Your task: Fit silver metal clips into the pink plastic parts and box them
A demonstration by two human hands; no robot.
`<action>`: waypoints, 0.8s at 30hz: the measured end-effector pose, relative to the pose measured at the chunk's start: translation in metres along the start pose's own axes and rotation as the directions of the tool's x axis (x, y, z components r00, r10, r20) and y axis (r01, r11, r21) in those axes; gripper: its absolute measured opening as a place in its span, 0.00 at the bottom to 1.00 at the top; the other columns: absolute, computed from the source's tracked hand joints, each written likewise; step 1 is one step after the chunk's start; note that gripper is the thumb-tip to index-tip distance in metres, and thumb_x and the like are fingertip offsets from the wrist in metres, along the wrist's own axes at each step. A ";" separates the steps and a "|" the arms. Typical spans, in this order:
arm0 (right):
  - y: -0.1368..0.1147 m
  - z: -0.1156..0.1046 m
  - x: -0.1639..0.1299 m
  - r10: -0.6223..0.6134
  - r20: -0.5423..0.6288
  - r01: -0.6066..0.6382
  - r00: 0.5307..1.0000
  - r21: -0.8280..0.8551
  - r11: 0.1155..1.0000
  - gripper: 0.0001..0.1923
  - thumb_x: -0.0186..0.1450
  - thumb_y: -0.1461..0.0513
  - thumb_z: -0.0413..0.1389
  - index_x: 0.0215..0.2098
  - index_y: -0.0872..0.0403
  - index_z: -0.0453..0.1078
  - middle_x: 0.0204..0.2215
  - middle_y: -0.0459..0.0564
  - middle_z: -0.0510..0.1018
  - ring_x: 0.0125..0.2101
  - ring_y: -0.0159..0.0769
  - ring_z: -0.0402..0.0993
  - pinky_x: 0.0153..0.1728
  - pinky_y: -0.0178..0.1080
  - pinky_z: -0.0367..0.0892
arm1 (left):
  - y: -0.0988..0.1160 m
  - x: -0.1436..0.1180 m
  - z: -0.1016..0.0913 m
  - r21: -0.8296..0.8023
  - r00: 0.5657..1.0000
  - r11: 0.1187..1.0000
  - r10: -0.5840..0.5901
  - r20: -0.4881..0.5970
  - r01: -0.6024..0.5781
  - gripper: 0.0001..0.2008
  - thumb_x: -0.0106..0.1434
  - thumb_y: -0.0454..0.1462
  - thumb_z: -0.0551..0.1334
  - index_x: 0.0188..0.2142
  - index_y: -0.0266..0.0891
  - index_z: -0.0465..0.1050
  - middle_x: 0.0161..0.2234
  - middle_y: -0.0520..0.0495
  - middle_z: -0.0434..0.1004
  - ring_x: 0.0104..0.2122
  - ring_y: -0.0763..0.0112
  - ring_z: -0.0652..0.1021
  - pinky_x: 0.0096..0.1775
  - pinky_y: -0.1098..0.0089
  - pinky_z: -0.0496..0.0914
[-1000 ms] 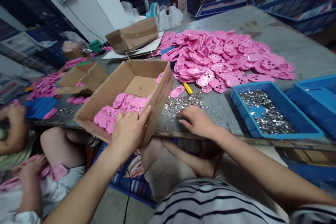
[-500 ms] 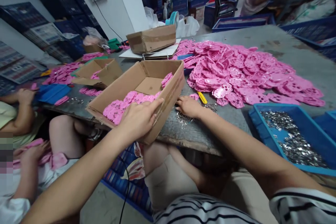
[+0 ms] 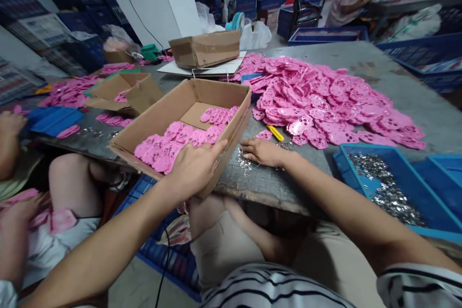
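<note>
Box (image 3: 202,101) part filled with pink pieces (image 3: 173,142), big pink pile (image 3: 325,101) left; left hand (image 3: 195,168) gripping box edge, right hand (image 3: 262,151) flat, unclenched, on metal bits (image 3: 245,163)

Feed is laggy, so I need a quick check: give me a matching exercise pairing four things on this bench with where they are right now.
Things:
1. left hand
2. right hand
3. yellow tool
4. blue tray

Places:
A. holds silver metal bits
B. on the cardboard box's near corner
C. beside the pink pile's near edge
D. flat on loose metal bits on the table

Pairs: 1-B, 2-D, 3-C, 4-A
</note>
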State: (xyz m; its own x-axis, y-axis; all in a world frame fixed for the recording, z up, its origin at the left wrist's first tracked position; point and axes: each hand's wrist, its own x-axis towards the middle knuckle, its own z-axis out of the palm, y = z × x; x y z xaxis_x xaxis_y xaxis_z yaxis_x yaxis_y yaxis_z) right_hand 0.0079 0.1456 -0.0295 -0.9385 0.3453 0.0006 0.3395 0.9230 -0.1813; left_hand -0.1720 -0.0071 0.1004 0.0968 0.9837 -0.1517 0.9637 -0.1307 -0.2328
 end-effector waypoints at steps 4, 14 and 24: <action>-0.013 0.005 -0.004 0.019 -0.106 -0.015 0.994 0.036 0.999 0.24 0.71 0.56 0.43 0.55 0.61 0.69 0.52 0.62 0.74 0.51 0.46 0.70 0.55 0.50 0.60 | 0.004 0.001 0.003 -0.003 1.000 1.000 0.004 0.027 -0.004 0.26 0.65 0.32 0.49 0.63 0.43 0.55 0.46 0.42 0.78 0.42 0.56 0.79 0.42 0.59 0.70; -0.027 0.010 -0.010 0.001 -0.157 -0.002 0.988 -0.006 1.000 0.20 0.70 0.57 0.46 0.45 0.60 0.74 0.43 0.60 0.77 0.42 0.45 0.72 0.47 0.47 0.66 | 0.003 -0.006 0.007 -0.096 1.000 0.995 -0.002 -0.023 0.000 0.26 0.66 0.37 0.53 0.63 0.41 0.53 0.47 0.41 0.78 0.44 0.57 0.78 0.46 0.58 0.68; -0.111 0.008 -0.007 -0.261 -0.366 0.330 0.893 0.139 0.934 0.13 0.66 0.63 0.48 0.26 0.55 0.68 0.24 0.50 0.73 0.28 0.35 0.65 0.31 0.38 0.62 | -0.073 0.120 -0.021 -0.268 0.964 0.928 -0.233 0.124 0.259 0.24 0.64 0.41 0.58 0.58 0.35 0.64 0.57 0.36 0.70 0.55 0.53 0.71 0.52 0.62 0.66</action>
State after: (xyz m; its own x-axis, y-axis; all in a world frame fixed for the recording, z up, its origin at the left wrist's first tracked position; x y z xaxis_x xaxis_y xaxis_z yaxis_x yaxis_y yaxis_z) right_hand -0.0236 0.0391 -0.0171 -0.9038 0.1298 0.4078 -0.0013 0.9521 -0.3059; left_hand -0.2259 0.1233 0.1194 -0.1624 0.9639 -0.2110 0.9860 0.1665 0.0017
